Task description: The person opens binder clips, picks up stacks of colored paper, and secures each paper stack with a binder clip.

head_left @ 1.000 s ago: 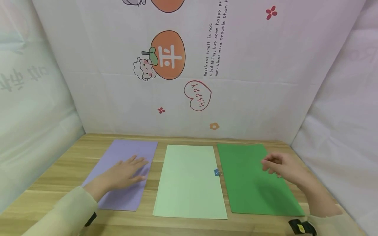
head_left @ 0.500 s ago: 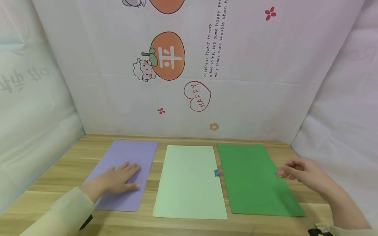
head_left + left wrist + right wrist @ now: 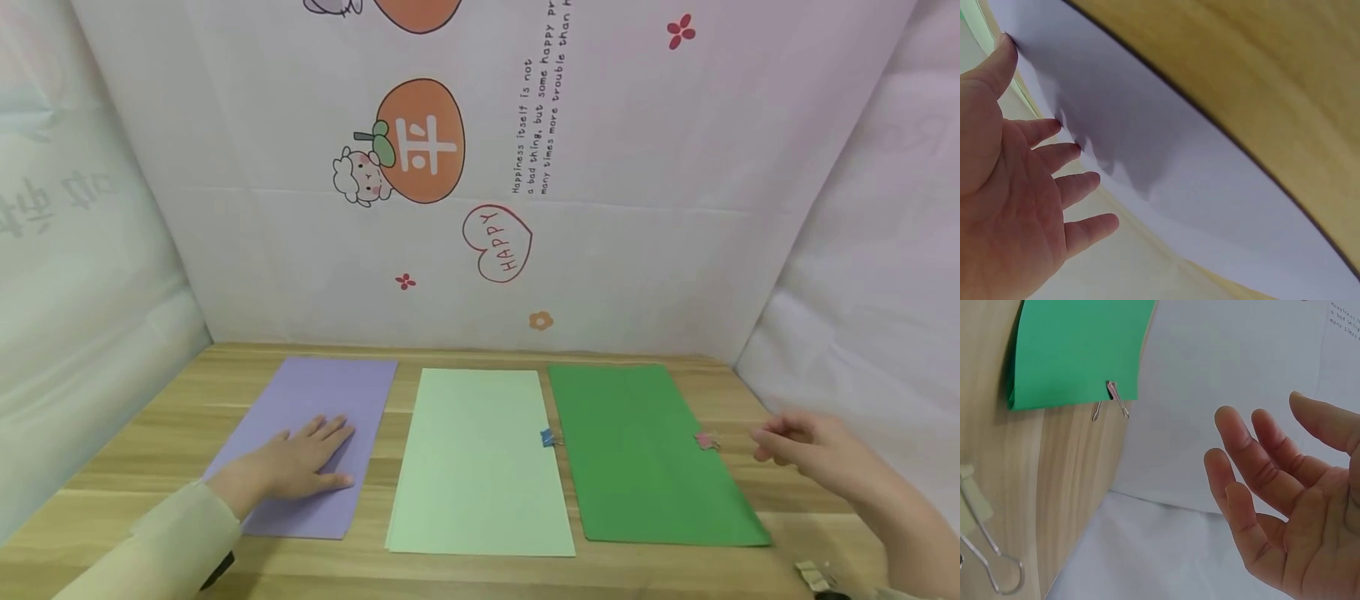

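Spread fingers of my left hand [image 3: 296, 462] rest on the purple paper [image 3: 341, 392] at the left; the left wrist view shows the fingertips [image 3: 1088, 187] at its surface. My right hand [image 3: 825, 446] is over the table's right side, fingers loosely bent around nothing. Just left of it, a pink binder clip [image 3: 705, 441] grips the right edge of the green paper [image 3: 637, 467]. In the middle lies a stack of pale green paper [image 3: 483, 467], a blue binder clip [image 3: 548, 437] on its right edge. Below the right hand sits a yellow binder clip [image 3: 813, 576], its wire handles large in the right wrist view.
The wooden table [image 3: 450, 579] is backed by a white printed cloth [image 3: 637, 250]. Similar cloth walls [image 3: 885, 333] close in the left and right sides. Narrow strips of bare wood separate the papers.
My right hand moved right, away from the green paper, uncovering the pink binder clip on its edge. The left hand came down onto the purple paper. The yellow binder clip has come into view.
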